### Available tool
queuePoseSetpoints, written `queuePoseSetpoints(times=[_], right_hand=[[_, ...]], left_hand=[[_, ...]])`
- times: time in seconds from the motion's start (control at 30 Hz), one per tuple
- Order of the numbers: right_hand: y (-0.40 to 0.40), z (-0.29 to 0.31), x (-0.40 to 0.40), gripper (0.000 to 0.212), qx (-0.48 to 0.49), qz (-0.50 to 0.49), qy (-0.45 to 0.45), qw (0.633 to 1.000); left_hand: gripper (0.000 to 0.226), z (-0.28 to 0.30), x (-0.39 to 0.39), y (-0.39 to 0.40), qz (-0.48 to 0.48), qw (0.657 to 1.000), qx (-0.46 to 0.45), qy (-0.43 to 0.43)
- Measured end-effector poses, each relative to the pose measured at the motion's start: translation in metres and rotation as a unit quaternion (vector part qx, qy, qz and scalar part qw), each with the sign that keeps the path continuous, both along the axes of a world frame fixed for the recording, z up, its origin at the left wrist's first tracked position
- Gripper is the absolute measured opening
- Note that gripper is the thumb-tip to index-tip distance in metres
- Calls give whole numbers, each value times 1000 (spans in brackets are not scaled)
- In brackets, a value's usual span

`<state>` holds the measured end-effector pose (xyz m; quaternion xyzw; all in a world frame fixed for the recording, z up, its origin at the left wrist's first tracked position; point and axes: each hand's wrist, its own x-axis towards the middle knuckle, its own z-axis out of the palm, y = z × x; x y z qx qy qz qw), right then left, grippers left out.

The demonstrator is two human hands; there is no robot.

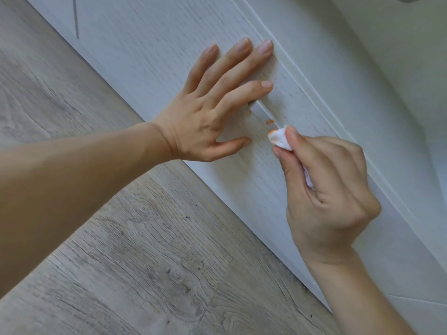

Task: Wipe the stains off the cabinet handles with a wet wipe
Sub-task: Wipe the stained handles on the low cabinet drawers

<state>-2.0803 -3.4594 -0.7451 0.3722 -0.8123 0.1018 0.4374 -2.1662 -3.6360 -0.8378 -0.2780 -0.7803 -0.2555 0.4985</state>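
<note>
Left hand: the left hand (pixel 205 112) is lying flat against the white cabinet door (pixel 150 47), its fingers straight and spread apart, the thumb splayed out below; it is holding nothing.
Right hand: the right hand (pixel 324 187) is pinching a bunched white wet wipe (pixel 280 139) between its thumb and curled fingers; more of the wipe is showing inside the fist.
Wet wipe: its tip is carrying an orange smear and is touching the lower end of the handle.
Handle: the white bar handle (pixel 262 111) is sitting on the door, just beside the left index finger.
Stain: a small orange stain (pixel 269 121) is sitting on the handle, just above the wipe.
Floor: grey wood-grain floor (pixel 121 238) is running beside the cabinet.
</note>
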Motion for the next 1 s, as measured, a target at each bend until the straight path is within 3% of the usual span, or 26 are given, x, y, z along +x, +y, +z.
queuePoseSetpoints(times=[0.53, 0.67, 0.8, 1.0], right_hand=[[-8, 0, 5, 17, -57, -24, -65, 996], [-4, 2, 9, 27, -75, -21, -107, 991], [-2, 2, 10, 29, -35, -33, -92, 995], [-11, -1, 7, 25, -68, -27, -79, 994]], left_hand=[[71, 2, 0, -1, 12, 1000, -11, 16], [70, 1, 1, -2, 13, 1000, -14, 10], [67, 1, 0, -3, 10, 1000, -11, 11], [68, 0, -1, -1, 7, 1000, -12, 16]])
